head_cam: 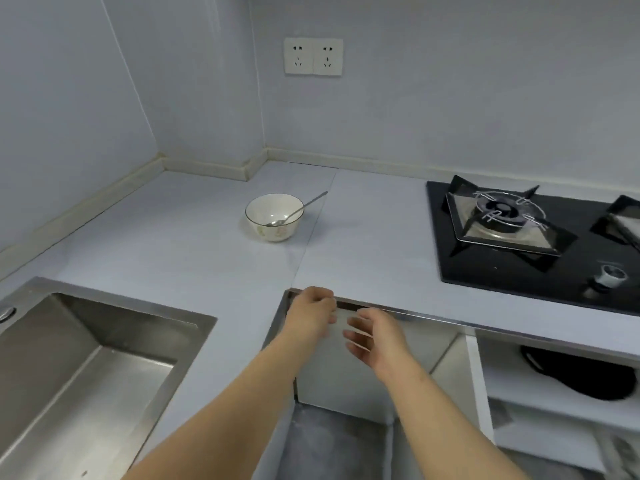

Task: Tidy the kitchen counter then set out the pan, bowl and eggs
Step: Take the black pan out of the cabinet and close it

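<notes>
A white bowl (273, 216) with a thin dark rim stands on the pale counter (173, 244), and a metal spoon (306, 205) leans inside it. My left hand (311, 311) curls its fingers over the top edge of a white cabinet door (339, 382) just below the counter's front edge. Beside it, my right hand (375, 337) hovers in front of the door's upper face with fingers spread and holds nothing; it is blurred. A black pan-like object (581, 379) lies on a shelf in the open cupboard to the right. No eggs are in view.
A steel sink (86, 368) is sunk into the counter at the lower left. A black gas hob (519, 237) with a burner grate and a knob (609, 275) fills the right. Wall sockets (313, 56) sit above the back corner. Grey floor shows below the door.
</notes>
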